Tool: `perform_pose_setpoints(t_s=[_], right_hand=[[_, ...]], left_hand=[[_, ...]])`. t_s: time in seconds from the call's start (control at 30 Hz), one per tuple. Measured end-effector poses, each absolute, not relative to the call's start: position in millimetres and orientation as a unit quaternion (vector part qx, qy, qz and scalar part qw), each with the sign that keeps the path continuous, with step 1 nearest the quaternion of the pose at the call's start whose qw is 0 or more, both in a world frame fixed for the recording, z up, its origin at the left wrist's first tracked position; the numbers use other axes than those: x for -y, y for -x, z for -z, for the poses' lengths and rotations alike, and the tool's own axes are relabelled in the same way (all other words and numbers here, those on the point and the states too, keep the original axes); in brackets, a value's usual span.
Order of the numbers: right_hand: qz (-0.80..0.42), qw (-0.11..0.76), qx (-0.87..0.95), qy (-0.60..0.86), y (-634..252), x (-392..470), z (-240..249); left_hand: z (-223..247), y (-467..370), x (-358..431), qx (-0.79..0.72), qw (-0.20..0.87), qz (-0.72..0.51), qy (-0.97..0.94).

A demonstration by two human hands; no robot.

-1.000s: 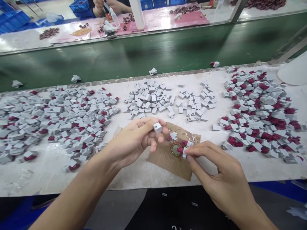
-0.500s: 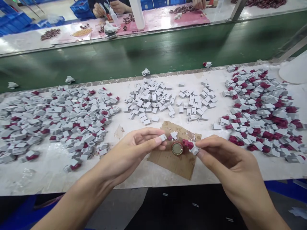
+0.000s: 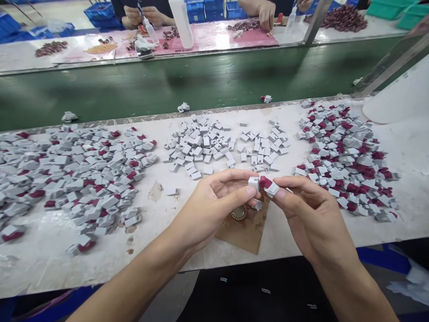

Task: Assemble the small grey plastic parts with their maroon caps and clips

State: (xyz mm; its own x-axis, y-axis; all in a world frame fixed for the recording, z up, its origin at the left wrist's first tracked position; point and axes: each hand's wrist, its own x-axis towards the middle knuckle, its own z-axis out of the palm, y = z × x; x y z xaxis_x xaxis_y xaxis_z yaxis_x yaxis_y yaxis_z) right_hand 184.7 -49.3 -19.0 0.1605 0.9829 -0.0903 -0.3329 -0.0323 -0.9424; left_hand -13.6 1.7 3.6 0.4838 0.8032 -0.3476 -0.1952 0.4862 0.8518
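Note:
My left hand (image 3: 224,197) pinches a small light-grey plastic block (image 3: 254,182) between thumb and fingers. Opposite it, my right hand (image 3: 306,201) grips a grey-and-maroon plastic piece (image 3: 271,188), its maroon end pointing at the grey block. The two parts are very close; whether they touch I cannot tell. Under the hands lies a piece of brown cardboard (image 3: 243,239), bearing a round bottle-cap-like dish (image 3: 239,214) partly covered by my left hand. Another small grey piece (image 3: 257,205) shows just below my left fingertips.
Mixed grey-and-maroon pieces form heaps at left (image 3: 83,165) and right (image 3: 348,156). Loose grey blocks (image 3: 204,143) lie between them. Beyond runs a green conveyor belt (image 3: 217,76) with a few pieces on it. Co-workers' hands (image 3: 266,15) are across it, and a white rounded object (image 3: 395,98) stands at right.
My hands have come together, bringing the grey block up to the maroon end of the other piece. The camera view has shifted to the right.

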Motion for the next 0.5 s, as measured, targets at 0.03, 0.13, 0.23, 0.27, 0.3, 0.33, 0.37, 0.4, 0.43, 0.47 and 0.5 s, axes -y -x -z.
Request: perform_pose_setpoints(t_s=[0.03, 0.13, 0.23, 0.27, 0.3, 0.33, 0.37, 0.4, 0.43, 0.47, 0.5], right_hand=[[-0.546, 0.600, 0.351, 0.468, -185, 49, 20], [-0.532, 0.587, 0.388, 0.472, -190, 49, 19], [-0.502, 0.551, 0.461, 0.482, -195, 47, 13], [-0.495, 0.537, 0.480, 0.485, -196, 46, 10], [-0.493, 0.526, 0.493, 0.487, -197, 45, 6], [-0.494, 0.519, 0.500, 0.486, -198, 43, 3], [-0.497, 0.516, 0.501, 0.485, -198, 42, 1], [-0.500, 0.514, 0.501, 0.485, -198, 40, -2], [-0.506, 0.510, 0.499, 0.485, -199, 37, -4], [-0.514, 0.502, 0.498, 0.485, -200, 33, -6], [-0.521, 0.488, 0.503, 0.487, -202, 27, -8]], left_hand=[[-3, 14, -2, -0.387, 0.767, -0.324, -0.396], [-3, 15, -5, -0.374, 0.764, -0.320, -0.416], [-6, 15, -7, -0.376, 0.748, -0.311, -0.451], [-7, 15, -8, -0.379, 0.739, -0.308, -0.464], [-8, 16, -9, -0.380, 0.730, -0.308, -0.477], [-10, 16, -10, -0.381, 0.721, -0.309, -0.489], [-11, 16, -11, -0.380, 0.714, -0.311, -0.499], [-12, 17, -12, -0.378, 0.707, -0.311, -0.509], [-14, 18, -14, -0.378, 0.700, -0.310, -0.520], [-15, 19, -17, -0.379, 0.691, -0.307, -0.534], [-16, 20, -22, -0.382, 0.678, -0.303, -0.550]])
